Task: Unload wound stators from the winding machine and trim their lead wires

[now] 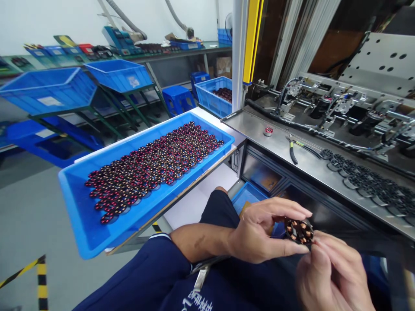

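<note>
My left hand (264, 231) and my right hand (330, 272) together hold a small round wound stator (298, 231) with copper coils, low in front of my lap. The left thumb and fingers pinch its rim from the left. My right fingertips touch its lower right edge. A blue tray (81, 216) to my left holds several rows of similar dark red wound stators (152, 166). Both hands are well to the right of the tray and below the steel bench.
A steel machine bench (282, 147) carries one lone stator (268, 131), black-handled pliers (293, 151) and a row of dark stators (366, 179). Machine fixtures (340, 108) stand behind. Blue crates (48, 88) sit on racks at the left; another crate (214, 95) holds parts.
</note>
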### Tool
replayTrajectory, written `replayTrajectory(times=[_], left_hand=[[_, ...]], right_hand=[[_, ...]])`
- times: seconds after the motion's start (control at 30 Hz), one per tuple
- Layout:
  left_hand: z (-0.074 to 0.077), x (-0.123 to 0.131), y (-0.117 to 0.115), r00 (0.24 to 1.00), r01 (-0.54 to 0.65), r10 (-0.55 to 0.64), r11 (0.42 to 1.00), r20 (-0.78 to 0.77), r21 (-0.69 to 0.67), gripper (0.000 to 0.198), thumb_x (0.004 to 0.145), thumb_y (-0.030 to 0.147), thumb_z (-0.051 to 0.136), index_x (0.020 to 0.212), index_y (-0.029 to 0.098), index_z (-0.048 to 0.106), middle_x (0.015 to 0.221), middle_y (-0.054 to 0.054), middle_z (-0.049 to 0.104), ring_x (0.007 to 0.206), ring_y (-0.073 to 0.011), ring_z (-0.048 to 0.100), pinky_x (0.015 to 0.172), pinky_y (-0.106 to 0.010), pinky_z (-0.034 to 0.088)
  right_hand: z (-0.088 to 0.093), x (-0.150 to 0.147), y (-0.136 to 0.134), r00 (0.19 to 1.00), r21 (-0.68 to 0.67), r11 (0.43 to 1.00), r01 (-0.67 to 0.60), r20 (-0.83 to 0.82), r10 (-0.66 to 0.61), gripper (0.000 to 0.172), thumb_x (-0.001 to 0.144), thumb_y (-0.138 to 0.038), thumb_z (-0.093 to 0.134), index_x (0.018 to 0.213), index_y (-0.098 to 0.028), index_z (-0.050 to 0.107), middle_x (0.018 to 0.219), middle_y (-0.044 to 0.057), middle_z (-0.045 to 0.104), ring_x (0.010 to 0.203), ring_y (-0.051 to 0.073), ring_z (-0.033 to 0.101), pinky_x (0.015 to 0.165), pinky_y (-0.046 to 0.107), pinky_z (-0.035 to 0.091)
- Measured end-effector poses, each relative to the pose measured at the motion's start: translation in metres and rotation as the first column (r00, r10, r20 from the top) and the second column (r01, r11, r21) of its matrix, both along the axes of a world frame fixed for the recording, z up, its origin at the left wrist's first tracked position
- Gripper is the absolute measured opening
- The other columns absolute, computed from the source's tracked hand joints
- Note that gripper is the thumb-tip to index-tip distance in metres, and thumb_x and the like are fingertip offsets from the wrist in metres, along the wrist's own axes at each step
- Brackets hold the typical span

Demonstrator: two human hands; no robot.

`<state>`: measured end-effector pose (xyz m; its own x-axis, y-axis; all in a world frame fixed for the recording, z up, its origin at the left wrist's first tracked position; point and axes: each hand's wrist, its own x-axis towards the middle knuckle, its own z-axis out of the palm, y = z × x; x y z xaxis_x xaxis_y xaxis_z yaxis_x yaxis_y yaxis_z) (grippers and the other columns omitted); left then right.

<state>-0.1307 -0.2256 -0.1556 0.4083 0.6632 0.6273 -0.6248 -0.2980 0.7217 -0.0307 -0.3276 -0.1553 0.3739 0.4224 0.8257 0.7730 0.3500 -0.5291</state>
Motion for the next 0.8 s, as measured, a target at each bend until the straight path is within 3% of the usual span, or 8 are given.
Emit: replayTrajectory(times=[0.13,0.2,0.3,0.4,0.53,0.6,0.8], left_hand=[[-0.004,0.001,-0.004,0.997,-0.054,0.053,0.998,-0.056,-0.023,0.044,0.067,0.027,0.092,0.104,0.018,0.070,0.116,-0.012,0.075,0.106,-0.0211,0.072,0.091,-0.033,0.062],[-0.005,0.000,-0.005,0.999,0.019,-0.023,0.996,-0.044,-0.088,0.049,0.065,0.026,0.093,0.107,0.018,0.068,0.121,-0.013,0.072,0.109,-0.0217,0.071,0.092,-0.033,0.061],[-0.006,-0.004,-0.001,0.971,0.214,-0.232,0.951,-0.057,-0.223,0.075,0.057,0.028,0.098,0.121,0.019,0.061,0.123,-0.012,0.068,0.107,-0.0198,0.070,0.093,-0.030,0.058],[-0.008,-0.009,0.009,0.878,0.390,-0.453,0.865,-0.157,-0.317,0.079,0.062,0.037,0.096,0.127,0.018,0.054,0.102,-0.005,0.067,0.085,-0.0112,0.068,0.078,-0.022,0.054],[-0.013,-0.008,0.018,0.680,0.646,-0.729,0.645,-0.077,-0.408,0.059,0.088,0.058,0.070,0.124,0.017,0.050,0.081,-0.002,0.065,0.063,-0.0100,0.066,0.058,-0.020,0.052],[-0.014,-0.005,0.018,0.659,0.676,-0.752,0.603,-0.019,-0.423,0.058,0.089,0.060,0.067,0.125,0.016,0.050,0.082,-0.003,0.067,0.064,-0.0124,0.069,0.057,-0.021,0.055],[-0.009,-0.005,0.018,0.703,0.656,-0.709,0.616,0.056,-0.436,0.048,0.087,0.051,0.073,0.119,0.017,0.063,0.106,-0.010,0.068,0.080,-0.0159,0.075,0.067,-0.026,0.060]], right_hand=[[0.001,-0.010,0.010,0.982,0.037,0.999,-0.022,-0.186,0.029,0.012,0.090,-0.004,0.063,0.092,-0.016,0.066,0.084,0.003,0.065,0.075,0.014,0.063,0.065,0.028,0.048],[0.001,-0.007,0.012,0.982,0.045,0.999,-0.027,-0.183,0.035,0.008,0.092,-0.009,0.062,0.089,-0.015,0.064,0.082,0.004,0.063,0.072,0.014,0.061,0.063,0.029,0.047],[0.000,0.002,0.013,0.995,0.003,1.000,-0.016,-0.102,0.017,0.006,0.093,-0.011,0.063,0.088,-0.015,0.064,0.084,0.005,0.064,0.073,0.015,0.063,0.064,0.028,0.048],[-0.001,0.011,0.016,0.999,0.045,0.999,0.007,-0.040,-0.005,0.007,0.090,-0.008,0.064,0.092,-0.014,0.065,0.083,0.005,0.065,0.073,0.015,0.064,0.064,0.028,0.049],[0.002,0.018,0.014,1.000,0.040,0.999,0.013,0.018,-0.014,0.011,0.089,-0.006,0.065,0.094,-0.016,0.066,0.084,0.004,0.066,0.073,0.016,0.064,0.062,0.030,0.049],[0.004,0.022,0.009,0.998,-0.025,0.999,-0.025,0.057,0.026,0.015,0.087,-0.004,0.065,0.095,-0.016,0.067,0.086,0.005,0.067,0.075,0.016,0.065,0.063,0.030,0.050],[0.014,0.024,0.000,0.998,-0.126,0.991,-0.032,0.045,0.038,0.020,0.084,0.001,0.067,0.095,-0.016,0.068,0.087,0.004,0.067,0.075,0.015,0.064,0.064,0.029,0.049]])
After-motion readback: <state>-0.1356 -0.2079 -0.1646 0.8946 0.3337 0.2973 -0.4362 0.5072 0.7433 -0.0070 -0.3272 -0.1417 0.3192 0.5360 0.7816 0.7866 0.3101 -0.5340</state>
